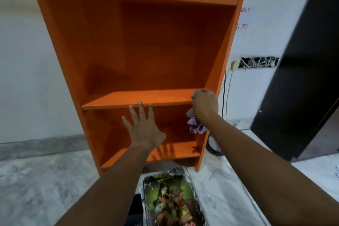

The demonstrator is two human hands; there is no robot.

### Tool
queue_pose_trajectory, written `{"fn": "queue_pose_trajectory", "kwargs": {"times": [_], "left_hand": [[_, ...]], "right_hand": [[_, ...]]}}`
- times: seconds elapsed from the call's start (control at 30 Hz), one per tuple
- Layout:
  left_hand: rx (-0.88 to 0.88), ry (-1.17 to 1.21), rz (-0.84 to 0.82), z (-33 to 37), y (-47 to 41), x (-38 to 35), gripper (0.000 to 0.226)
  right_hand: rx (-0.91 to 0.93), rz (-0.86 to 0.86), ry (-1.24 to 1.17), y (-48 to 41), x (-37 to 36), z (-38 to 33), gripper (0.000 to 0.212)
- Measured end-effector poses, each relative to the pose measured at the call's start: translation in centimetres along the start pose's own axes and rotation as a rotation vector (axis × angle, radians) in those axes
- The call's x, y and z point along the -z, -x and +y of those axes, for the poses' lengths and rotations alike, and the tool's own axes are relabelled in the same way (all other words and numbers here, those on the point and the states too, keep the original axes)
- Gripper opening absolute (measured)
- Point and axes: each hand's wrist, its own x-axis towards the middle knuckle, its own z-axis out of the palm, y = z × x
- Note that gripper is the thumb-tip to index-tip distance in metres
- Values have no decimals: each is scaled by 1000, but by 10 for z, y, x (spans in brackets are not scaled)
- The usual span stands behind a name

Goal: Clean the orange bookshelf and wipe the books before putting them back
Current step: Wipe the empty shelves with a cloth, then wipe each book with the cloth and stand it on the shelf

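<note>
The orange bookshelf (139,46) stands emptied; the right hand (205,104), fisted on a purple cloth (195,126), wipes its middle shelf's three-o'clock end. The left hand (145,124) is spread open. Books (170,198) at six o'clock await wiping.

The bookshelf (139,42) runs off the top edge, its upper shelves unseen. A cloth (195,126) is mostly buried in the clenched right hand (205,105). The book (170,198) on the floor is cropped below; red wall lettering (243,18) reads only partly.
</note>
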Motion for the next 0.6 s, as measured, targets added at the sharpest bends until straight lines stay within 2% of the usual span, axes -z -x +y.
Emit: {"fn": "queue_pose_trajectory", "kwargs": {"times": [0.1,0.17,0.3,0.37,0.43,0.57,0.6], "left_hand": [[-38,55,0,-2,20,-24,102],[-32,87,-48,-8,34,-44,89],[96,341,-217,-34,62,-86,45],[167,414,-244,-50,83,-113,25],[279,402,-287,-64,106,-143,24],[439,421,-449,-80,141,-202,38],[443,426,-484,-81,147,-213,40]], "right_hand": [[-58,0,-510,44,7,7,14],[-168,-65,-625,71,-11,4,5],[-321,-265,-782,128,-74,-12,32],[-336,-300,-863,157,-95,-24,43],[-304,-323,-894,185,-111,-35,43],[-304,-265,-918,230,-130,-46,7],[-294,-246,-889,240,-142,-45,19]]}}
